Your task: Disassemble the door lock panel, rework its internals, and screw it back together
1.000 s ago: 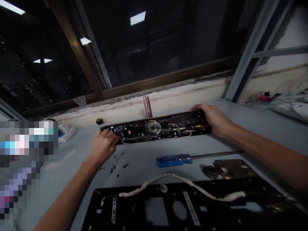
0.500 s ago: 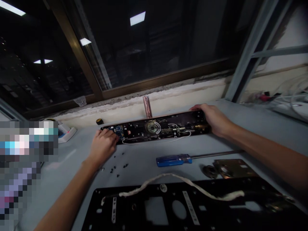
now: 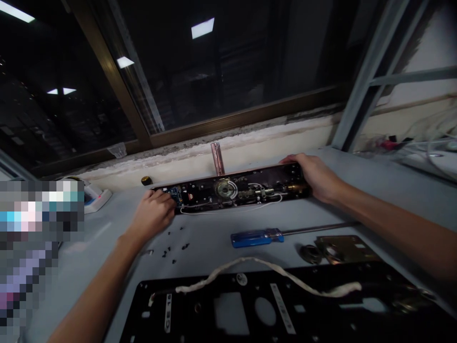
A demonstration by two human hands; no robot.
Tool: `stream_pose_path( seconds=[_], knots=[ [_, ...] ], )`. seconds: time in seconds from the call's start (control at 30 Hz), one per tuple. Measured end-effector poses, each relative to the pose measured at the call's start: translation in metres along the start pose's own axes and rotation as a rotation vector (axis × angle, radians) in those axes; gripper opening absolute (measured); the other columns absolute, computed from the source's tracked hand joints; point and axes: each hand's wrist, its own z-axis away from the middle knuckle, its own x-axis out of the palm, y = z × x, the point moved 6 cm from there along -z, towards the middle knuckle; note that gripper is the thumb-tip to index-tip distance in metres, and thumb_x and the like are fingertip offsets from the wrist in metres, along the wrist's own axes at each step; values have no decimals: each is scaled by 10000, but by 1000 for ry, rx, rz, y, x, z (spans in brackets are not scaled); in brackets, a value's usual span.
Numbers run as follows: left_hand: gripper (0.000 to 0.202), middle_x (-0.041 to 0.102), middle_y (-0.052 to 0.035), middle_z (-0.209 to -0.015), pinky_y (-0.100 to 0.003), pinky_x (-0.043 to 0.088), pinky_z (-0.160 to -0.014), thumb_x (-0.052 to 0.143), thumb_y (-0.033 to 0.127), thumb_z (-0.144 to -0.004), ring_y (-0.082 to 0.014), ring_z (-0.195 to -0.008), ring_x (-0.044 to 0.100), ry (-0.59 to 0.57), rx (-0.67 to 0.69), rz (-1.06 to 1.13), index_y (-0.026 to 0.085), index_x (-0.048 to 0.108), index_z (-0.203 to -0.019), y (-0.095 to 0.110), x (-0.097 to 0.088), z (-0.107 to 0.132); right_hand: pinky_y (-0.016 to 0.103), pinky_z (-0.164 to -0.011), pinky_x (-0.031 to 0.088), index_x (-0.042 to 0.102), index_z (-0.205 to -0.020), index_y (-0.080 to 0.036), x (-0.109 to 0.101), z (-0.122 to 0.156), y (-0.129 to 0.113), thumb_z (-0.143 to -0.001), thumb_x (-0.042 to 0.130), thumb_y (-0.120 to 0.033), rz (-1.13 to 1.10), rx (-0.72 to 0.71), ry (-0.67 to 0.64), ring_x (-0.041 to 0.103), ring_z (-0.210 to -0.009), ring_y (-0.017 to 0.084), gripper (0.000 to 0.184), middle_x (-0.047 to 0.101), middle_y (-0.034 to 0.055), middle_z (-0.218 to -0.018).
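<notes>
A long, narrow door lock panel [image 3: 209, 193] lies across the far part of the table, its inner side with circuit board, round mechanism and white wire showing. My left hand [image 3: 154, 209] is closed over its left end, fingers curled on the edge by the blue board [image 3: 174, 194]. Around the right end my right hand [image 3: 316, 178] is closed, fingertips over the top edge. From behind the panel's upper edge a copper-coloured handle [image 3: 217, 159] sticks up. A blue-handled screwdriver [image 3: 257, 237] lies in front of the panel, and several small black screws [image 3: 184, 247] are scattered near my left forearm.
A large black plate [image 3: 200, 328] with cut-outs and a white-sleeved cable [image 3: 214, 276] covers the front. Beside it lie a brass-coloured plate [image 3: 342, 245] and a round metal part [image 3: 310, 254]. A white power strip [image 3: 98, 201] stands at left, near a black knob [image 3: 146, 180]. Behind is the window wall [image 3: 171, 166].
The view has shifted very slightly. Both hands keep their hold on the panel's ends, and nothing else has visibly moved.
</notes>
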Motion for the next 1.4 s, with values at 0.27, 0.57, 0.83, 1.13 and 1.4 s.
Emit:
stream_pose_path(
  seconds=[0.27, 0.57, 0.83, 1.13, 1.4],
  knots=[
    [206, 643, -55, -786, -361, 329, -703, 433, 236, -823, -228, -811, 535, 9, -13, 29, 174, 628, -795, -1, 2, 2, 230, -495, 355, 555, -600, -189, -1, 0, 3, -565, 490, -379, 7, 21, 0, 489, -577, 130, 204, 543, -18, -583],
    [183, 654, -51, -789, -378, 333, -705, 460, 244, -806, -249, -841, 535, 5, -65, 10, 181, 626, -764, -1, -6, 3, 226, -518, 345, 550, -608, -182, -1, 0, 2, -572, 491, -370, 11, 15, 1, 487, -598, 125, 200, 553, -20, -606],
    [200, 659, -33, -775, -377, 319, -719, 454, 285, -811, -244, -837, 532, 65, -127, 64, 202, 629, -763, -9, 0, 8, 232, -532, 348, 581, -625, -177, 1, -1, 1, -625, 466, -321, 13, -15, -12, 489, -593, 124, 184, 556, -13, -604],
    [200, 662, -32, -774, -382, 314, -719, 448, 289, -807, -243, -839, 539, 83, -155, 47, 204, 617, -742, -11, -2, 9, 248, -508, 360, 583, -547, -227, 3, -2, -1, -644, 468, -311, 14, -53, -35, 495, -598, 151, 172, 558, -6, -583],
    [209, 664, -33, -822, -367, 321, -720, 437, 255, -823, -224, -848, 551, 75, -88, 95, 205, 628, -755, -18, 5, 13, 241, -515, 361, 573, -564, -215, 3, -3, 0, -633, 460, -313, 29, -55, -22, 495, -600, 144, 164, 557, -9, -595]
  ],
)
